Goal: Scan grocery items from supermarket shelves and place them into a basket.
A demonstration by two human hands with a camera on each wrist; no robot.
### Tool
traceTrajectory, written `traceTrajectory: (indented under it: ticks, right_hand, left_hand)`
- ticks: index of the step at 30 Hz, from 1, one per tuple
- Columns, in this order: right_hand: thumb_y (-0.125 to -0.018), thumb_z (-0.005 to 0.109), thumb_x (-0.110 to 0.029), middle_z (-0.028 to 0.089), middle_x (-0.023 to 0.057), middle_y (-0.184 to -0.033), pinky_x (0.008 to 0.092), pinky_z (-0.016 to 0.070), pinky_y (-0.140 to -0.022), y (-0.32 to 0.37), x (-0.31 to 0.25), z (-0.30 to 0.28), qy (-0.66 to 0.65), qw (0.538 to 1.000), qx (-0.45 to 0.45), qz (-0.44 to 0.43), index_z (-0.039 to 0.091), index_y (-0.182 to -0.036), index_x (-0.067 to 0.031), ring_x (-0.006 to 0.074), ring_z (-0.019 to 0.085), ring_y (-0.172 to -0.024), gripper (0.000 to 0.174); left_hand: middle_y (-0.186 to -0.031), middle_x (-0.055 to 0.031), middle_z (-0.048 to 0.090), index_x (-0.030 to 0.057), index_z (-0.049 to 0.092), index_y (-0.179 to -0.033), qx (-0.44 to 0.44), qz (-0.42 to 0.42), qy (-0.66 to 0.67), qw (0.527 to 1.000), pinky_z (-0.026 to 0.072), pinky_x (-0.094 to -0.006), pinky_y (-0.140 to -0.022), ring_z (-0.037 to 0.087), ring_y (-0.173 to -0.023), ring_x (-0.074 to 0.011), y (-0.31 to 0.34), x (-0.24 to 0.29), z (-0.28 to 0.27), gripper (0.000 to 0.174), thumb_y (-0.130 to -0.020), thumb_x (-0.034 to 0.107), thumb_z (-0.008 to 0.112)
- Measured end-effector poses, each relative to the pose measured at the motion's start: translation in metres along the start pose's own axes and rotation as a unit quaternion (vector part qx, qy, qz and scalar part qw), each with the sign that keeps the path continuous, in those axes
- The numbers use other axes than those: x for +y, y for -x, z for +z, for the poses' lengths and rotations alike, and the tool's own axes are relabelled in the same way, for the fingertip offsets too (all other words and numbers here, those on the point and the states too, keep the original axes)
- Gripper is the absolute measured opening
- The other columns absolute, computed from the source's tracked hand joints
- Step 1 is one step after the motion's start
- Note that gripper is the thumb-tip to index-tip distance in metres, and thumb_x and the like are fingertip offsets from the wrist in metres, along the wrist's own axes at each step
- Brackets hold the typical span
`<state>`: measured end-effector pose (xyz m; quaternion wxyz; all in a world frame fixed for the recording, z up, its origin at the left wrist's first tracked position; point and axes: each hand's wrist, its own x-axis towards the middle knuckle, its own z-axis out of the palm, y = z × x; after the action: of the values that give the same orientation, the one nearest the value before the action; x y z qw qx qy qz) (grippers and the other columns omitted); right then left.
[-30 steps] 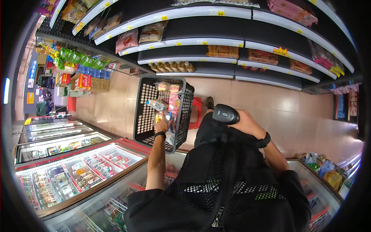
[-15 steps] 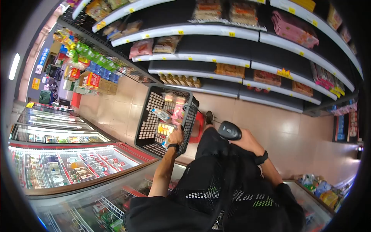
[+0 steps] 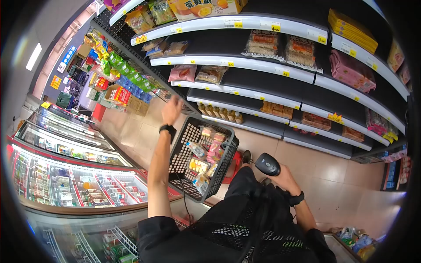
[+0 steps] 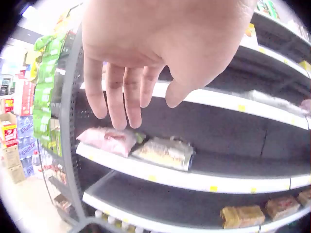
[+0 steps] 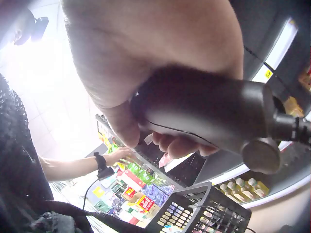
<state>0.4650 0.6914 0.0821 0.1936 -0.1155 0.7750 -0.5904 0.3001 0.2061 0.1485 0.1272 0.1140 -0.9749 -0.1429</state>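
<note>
My left hand (image 3: 171,110) is raised beyond the far left corner of the black plastic basket (image 3: 186,141), holding nothing. In the left wrist view its fingers hang loosely bent in front of a shelf with a pink bag (image 4: 108,140) and a clear bag of food (image 4: 165,153). My right hand (image 3: 286,179) grips a black handheld barcode scanner (image 3: 268,164) in front of my body. A cord leaves the scanner's handle (image 5: 209,109) in the right wrist view. Inside the basket lie pink packs (image 3: 215,151), a blue-and-white packet (image 3: 197,150) and a yellow-and-white pack (image 3: 199,165).
Dark shelves with white price rails (image 3: 280,70) run across the front. Several bottles (image 3: 219,112) line the bottom shelf. Lit glass-topped freezers (image 3: 83,188) stand to the left. A red stool-like thing (image 3: 233,168) shows beside the basket. Cartons (image 3: 117,95) stand farther back at left.
My left hand has come out of the basket and moved up and left toward the shelves, empty. The right hand keeps hold of the barcode scanner. The view has shifted.
</note>
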Motion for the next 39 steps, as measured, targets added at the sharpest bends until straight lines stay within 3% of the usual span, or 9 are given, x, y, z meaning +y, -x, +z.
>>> traceTrajectory:
  ticks: [7,12,16,18,20,29,35,37,39]
  right_hand:
    - [-0.073,0.077,-0.016,0.069,0.0209,-0.104,0.0378,0.0518,-0.084,-0.041,-0.026,0.006,0.008,1.0,-0.009,-0.004,0.062,-0.117,-0.0004,0.0322,0.067,-0.099,0.048]
    - [-0.074,0.076,-0.015,0.069,0.0198,-0.102,0.0361,0.0522,-0.083,-0.09,-0.035,0.007,0.053,0.998,-0.013,-0.009,0.061,-0.117,0.0,0.0287,0.069,-0.095,0.048]
    - [-0.075,0.077,-0.018,0.07,0.0184,-0.102,0.035,0.0522,-0.083,-0.121,-0.068,0.0,0.078,0.995,-0.026,0.053,0.062,-0.117,-0.0006,0.0271,0.069,-0.096,0.048]
    - [-0.077,0.079,-0.022,0.07,0.0167,-0.103,0.0343,0.0517,-0.084,-0.129,-0.087,0.002,0.041,0.998,-0.016,0.049,0.062,-0.118,-0.001,0.0256,0.069,-0.097,0.05]
    - [-0.078,0.079,-0.024,0.07,0.0163,-0.105,0.0341,0.0514,-0.085,-0.136,-0.098,0.005,0.04,0.997,-0.011,0.062,0.062,-0.119,-0.0009,0.025,0.068,-0.099,0.05]
    - [-0.079,0.076,-0.018,0.068,0.0177,-0.109,0.0354,0.0507,-0.087,-0.153,-0.08,0.008,0.03,0.998,-0.021,0.047,0.059,-0.121,0.001,0.0267,0.067,-0.102,0.049]
    - [-0.076,0.076,-0.015,0.068,0.0193,-0.108,0.0359,0.0507,-0.087,-0.169,-0.071,-0.001,0.031,0.999,-0.031,-0.011,0.059,-0.121,0.0019,0.0295,0.067,-0.101,0.051]
    - [-0.075,0.077,-0.013,0.068,0.0193,-0.108,0.0361,0.0507,-0.087,-0.169,-0.076,-0.004,0.02,0.999,-0.043,-0.002,0.059,-0.12,0.0019,0.031,0.067,-0.101,0.051]
    - [-0.075,0.077,-0.013,0.067,0.0194,-0.109,0.0365,0.0504,-0.088,-0.169,-0.079,-0.008,0.015,0.998,-0.053,-0.02,0.059,-0.119,0.0019,0.0314,0.066,-0.101,0.05]
  left_hand:
    - [-0.112,-0.0205,0.062,0.0068,0.053,-0.122,0.127,0.065,-0.007,0.99,0.0488,-0.0469,-0.084,0.061,-0.101,-0.04,-0.148,0.023,-0.036,0.046,-0.088,0.037,0.058]
    - [-0.124,-0.019,0.055,0.0045,0.043,-0.132,0.095,0.209,-0.09,0.969,0.0474,-0.046,-0.093,0.051,-0.118,-0.0371,-0.229,0.015,-0.024,0.059,-0.074,0.0,0.054]
    - [-0.125,-0.0147,0.055,0.0063,0.041,-0.138,0.1,0.238,-0.193,0.947,0.0475,-0.0465,-0.094,0.049,-0.123,-0.0325,-0.285,0.002,-0.004,0.069,-0.071,-0.002,0.058]
    - [-0.137,-0.0161,0.049,0.009,0.038,-0.142,0.049,0.243,-0.216,0.945,0.044,-0.048,-0.1,0.044,-0.131,-0.032,-0.319,-0.016,0.012,0.069,-0.077,0.009,0.062]
    - [-0.146,-0.0172,0.042,0.0107,0.038,-0.144,0.023,0.239,-0.327,0.914,0.0378,-0.0466,-0.107,0.041,-0.134,-0.0325,-0.326,0.003,0.002,0.068,-0.081,0.02,0.064]
    - [-0.142,-0.0178,0.047,0.0088,0.044,-0.14,-0.027,0.317,-0.195,0.928,0.0371,-0.044,-0.108,0.044,-0.131,-0.0338,-0.343,0.025,0.014,0.063,-0.081,0.021,0.064]
    - [-0.132,-0.0161,0.056,0.0074,0.054,-0.127,0.018,0.381,-0.214,0.899,0.0405,-0.0417,-0.103,0.054,-0.121,-0.032,-0.275,0.05,-0.03,0.057,-0.071,0.008,0.066]
    - [-0.133,-0.0126,0.056,0.0121,0.055,-0.125,0.128,0.548,-0.193,0.804,0.0373,-0.0444,-0.107,0.054,-0.123,-0.0285,-0.24,0.053,-0.043,0.051,-0.075,0.009,0.065]
    - [-0.138,-0.0087,0.054,0.0158,0.054,-0.125,0.154,0.583,-0.186,0.776,0.0328,-0.0471,-0.111,0.05,-0.129,-0.025,-0.208,0.048,-0.041,0.047,-0.079,0.009,0.063]
